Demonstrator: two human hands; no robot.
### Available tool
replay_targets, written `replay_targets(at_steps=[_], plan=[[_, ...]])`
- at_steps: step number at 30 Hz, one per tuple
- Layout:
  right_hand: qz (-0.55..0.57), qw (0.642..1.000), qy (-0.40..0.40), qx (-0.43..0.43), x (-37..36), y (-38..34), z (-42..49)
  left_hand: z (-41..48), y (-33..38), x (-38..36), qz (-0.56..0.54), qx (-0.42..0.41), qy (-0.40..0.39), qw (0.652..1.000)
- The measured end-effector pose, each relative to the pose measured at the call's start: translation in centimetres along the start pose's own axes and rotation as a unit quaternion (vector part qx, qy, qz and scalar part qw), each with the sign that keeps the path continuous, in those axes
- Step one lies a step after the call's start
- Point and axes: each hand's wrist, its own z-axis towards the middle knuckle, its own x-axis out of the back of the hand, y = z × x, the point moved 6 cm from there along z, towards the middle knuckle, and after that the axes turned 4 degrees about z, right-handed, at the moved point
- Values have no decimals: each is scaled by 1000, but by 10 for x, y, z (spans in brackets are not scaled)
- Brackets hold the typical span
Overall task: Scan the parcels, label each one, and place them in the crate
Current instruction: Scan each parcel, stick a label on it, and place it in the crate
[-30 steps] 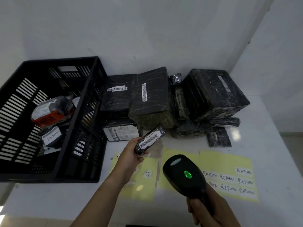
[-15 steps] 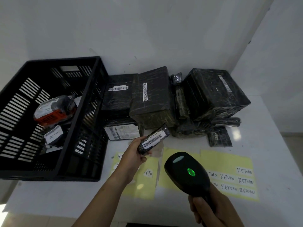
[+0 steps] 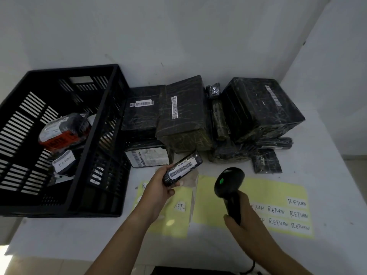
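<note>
My left hand (image 3: 158, 186) grips a small black parcel (image 3: 182, 169) with a white barcode label facing up, held above the table's middle. My right hand (image 3: 245, 225) holds a black barcode scanner (image 3: 228, 185) by its handle; its green light is lit and its head is to the right of the parcel. A black slatted crate (image 3: 95, 147) stands at the left with labelled parcels inside, one marked RETURN (image 3: 64, 161). Yellow backing sheets (image 3: 278, 197) with white RETURN stickers lie on the table under my hands.
A pile of black-wrapped parcels (image 3: 184, 116) is stacked against the back wall, with a large box (image 3: 260, 110) at the right and small flat packets (image 3: 266, 161) in front. The white table's edge (image 3: 59, 257) runs along the bottom.
The scanner has moved away from the camera, toward the parcel, and is now tilted more upright. My left hand keeps the small parcel in about the same place.
</note>
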Motion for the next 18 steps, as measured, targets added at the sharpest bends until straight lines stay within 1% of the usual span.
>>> replay_targets(at_steps=[4, 8, 12, 15, 18], plan=[[-93, 995, 5, -20, -11, 62, 53, -6, -8, 12, 20, 6, -1, 1000], [-147, 988, 30, -46, -24, 86, 84, -14, -13, 29, 53, -2, 22, 998], [-156, 980, 75, -94, -29, 95, 98, -20, -18, 51, 81, 19, 43, 996], [-139, 979, 108, -102, -32, 97, 101, -22, -16, 61, 80, 26, 44, 995], [-151, 975, 128, -98, -35, 99, 102, -23, -12, 67, 76, 31, 35, 996]])
